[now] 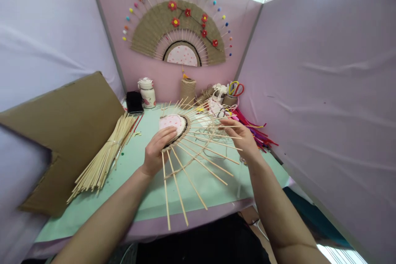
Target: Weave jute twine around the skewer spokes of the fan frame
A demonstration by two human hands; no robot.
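A half-round fan frame (pixel 185 132) is held above the table, with thin bamboo sticks (pixel 213 165) spreading out from its base. The base (pixel 169 122) has pink-dotted white cloth with a dark and tan braided edge. My left hand (pixel 161 146) grips this base, thumb on top and the other fingers underneath. A strand of twine (pixel 193 159) weaves in an arc through the sticks. At the right side of the frame, my right hand (pixel 238 134) is closed with bent fingers, seemingly pinching the twine among the stick ends. Its fingertips are partly hidden.
A finished fan (pixel 182 20) hangs on the back panel. Behind the frame stand a twine spool (pixel 188 89), a white bottle (pixel 147 93) and a can with scissors (pixel 230 100). Pipe cleaners (pixel 253 130) lie right; a stick bundle (pixel 103 152) and cardboard (pixel 68 132) are left.
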